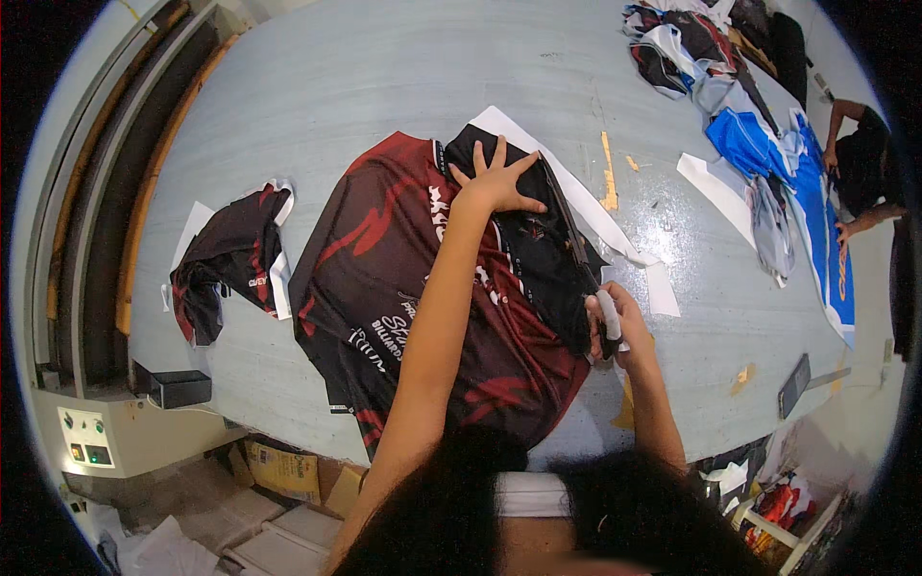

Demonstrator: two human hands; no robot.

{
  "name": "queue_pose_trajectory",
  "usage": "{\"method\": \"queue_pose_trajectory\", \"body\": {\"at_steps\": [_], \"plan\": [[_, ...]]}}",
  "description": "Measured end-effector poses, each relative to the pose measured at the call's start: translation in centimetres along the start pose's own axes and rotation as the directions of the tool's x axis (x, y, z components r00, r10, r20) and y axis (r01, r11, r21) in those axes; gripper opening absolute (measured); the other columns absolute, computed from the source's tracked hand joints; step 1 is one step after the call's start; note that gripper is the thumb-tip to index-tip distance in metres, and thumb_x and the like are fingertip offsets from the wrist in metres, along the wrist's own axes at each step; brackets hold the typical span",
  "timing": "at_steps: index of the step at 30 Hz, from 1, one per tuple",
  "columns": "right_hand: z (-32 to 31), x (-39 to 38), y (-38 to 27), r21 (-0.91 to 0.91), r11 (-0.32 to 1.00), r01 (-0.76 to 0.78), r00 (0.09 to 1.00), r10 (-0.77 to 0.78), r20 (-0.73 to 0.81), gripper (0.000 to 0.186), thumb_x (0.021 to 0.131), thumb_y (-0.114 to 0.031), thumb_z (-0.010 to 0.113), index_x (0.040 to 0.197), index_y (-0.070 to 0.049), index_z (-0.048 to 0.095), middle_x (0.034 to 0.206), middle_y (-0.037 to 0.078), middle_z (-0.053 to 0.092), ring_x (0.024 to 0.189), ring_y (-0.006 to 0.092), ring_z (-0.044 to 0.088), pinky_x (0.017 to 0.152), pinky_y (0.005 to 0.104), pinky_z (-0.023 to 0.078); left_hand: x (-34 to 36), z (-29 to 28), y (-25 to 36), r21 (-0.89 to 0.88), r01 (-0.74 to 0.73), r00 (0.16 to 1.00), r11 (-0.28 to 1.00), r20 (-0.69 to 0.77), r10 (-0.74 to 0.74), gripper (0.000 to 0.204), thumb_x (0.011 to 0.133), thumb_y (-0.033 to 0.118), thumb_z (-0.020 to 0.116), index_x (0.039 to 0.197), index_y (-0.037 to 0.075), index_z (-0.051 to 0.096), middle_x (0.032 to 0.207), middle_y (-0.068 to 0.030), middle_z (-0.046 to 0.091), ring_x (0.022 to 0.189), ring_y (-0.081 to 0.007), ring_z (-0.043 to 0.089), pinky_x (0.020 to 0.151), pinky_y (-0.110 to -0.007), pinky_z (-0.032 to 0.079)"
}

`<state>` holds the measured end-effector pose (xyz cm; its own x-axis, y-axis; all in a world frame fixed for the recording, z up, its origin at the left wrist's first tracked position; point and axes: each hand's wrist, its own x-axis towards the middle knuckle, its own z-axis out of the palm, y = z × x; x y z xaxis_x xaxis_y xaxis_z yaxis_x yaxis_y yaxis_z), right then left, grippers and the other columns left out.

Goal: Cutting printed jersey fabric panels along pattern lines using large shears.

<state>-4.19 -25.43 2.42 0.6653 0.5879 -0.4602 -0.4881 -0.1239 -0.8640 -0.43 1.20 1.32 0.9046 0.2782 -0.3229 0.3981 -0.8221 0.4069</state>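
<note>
My left hand (498, 180) lies flat with its fingers spread on a black fabric piece (533, 245), pressing it to the table. In my right hand (629, 331) is a pair of large scissors (582, 259), its handle partly wrapped in white. The long dark blades point away from me along the right edge of the black piece; how far apart they are is hard to see. A white strip (576, 197) runs beside that edge. Under and left of the black piece spreads a dark red and black printed jersey panel (384, 240).
Another dark red and black piece (235, 245) with white margins sits at left. Blue, grey and dark fabrics (749, 139) are heaped at far right, near a person (864, 154) touching blue cloth. A phone-like device (795, 386) and a black box (180, 388) lie near the table's edge.
</note>
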Motion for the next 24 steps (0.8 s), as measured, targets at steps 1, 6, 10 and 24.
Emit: {"method": "queue_pose_trajectory", "body": {"at_steps": [1, 6, 10, 24], "plan": [[0.1, 0.0, -0.1, -0.046, 0.999, -0.003, 1.000, 0.002, -0.018, 0.032, 0.075, -0.024, 0.068, 0.083, -0.005, 0.044, 0.050, 0.002, 0.047, 0.033, 0.0116, 0.046, 0.029, 0.0241, 0.034, 0.0, 0.0, 0.0, 0.000, 0.002, 1.000, 1.000, 0.001, -0.002, 0.098, 0.047, 0.065, 0.070, 0.132, 0.045, 0.025, 0.146, -0.0089, -0.005, 0.131, -0.0375, -0.011, 0.091, -0.071, -0.002], [1.0, -0.3, -0.4, -0.132, 0.991, 0.014, 0.998, -0.021, -0.051, 0.032, 0.075, -0.023, 0.069, 0.083, -0.005, 0.044, 0.050, 0.002, 0.047, 0.032, 0.0119, 0.046, 0.028, 0.0243, 0.033, 0.0, 0.1, -0.1, -0.008, -0.004, 1.000, 1.000, -0.012, 0.004, 0.099, 0.047, 0.066, 0.069, 0.132, 0.043, 0.025, 0.146, -0.0092, -0.004, 0.131, -0.0378, -0.011, 0.091, -0.071, -0.002], [1.3, -0.4, -0.3, -0.089, 0.995, 0.045, 0.997, -0.050, -0.054, 0.031, 0.076, -0.021, 0.068, 0.083, -0.005, 0.043, 0.050, 0.002, 0.048, 0.031, 0.0116, 0.046, 0.028, 0.0235, 0.033, 0.0, 0.2, -0.2, -0.007, -0.011, 1.000, 1.000, -0.017, 0.011, 0.099, 0.047, 0.066, 0.069, 0.133, 0.043, 0.024, 0.146, -0.0093, -0.004, 0.131, -0.0381, -0.010, 0.091, -0.071, -0.002], [0.5, -0.5, 0.0, -0.103, 0.994, 0.023, 1.000, -0.024, -0.004, 0.031, 0.077, -0.025, 0.066, 0.084, -0.005, 0.043, 0.049, 0.001, 0.046, 0.033, 0.0116, 0.047, 0.030, 0.0232, 0.035, -0.2, -0.1, 0.0, 0.052, -0.001, 1.000, 0.999, -0.011, 0.001, 0.099, 0.050, 0.069, 0.066, 0.134, 0.042, 0.021, 0.145, -0.0111, -0.001, 0.131, -0.0387, -0.006, 0.093, -0.070, 0.001]]}}
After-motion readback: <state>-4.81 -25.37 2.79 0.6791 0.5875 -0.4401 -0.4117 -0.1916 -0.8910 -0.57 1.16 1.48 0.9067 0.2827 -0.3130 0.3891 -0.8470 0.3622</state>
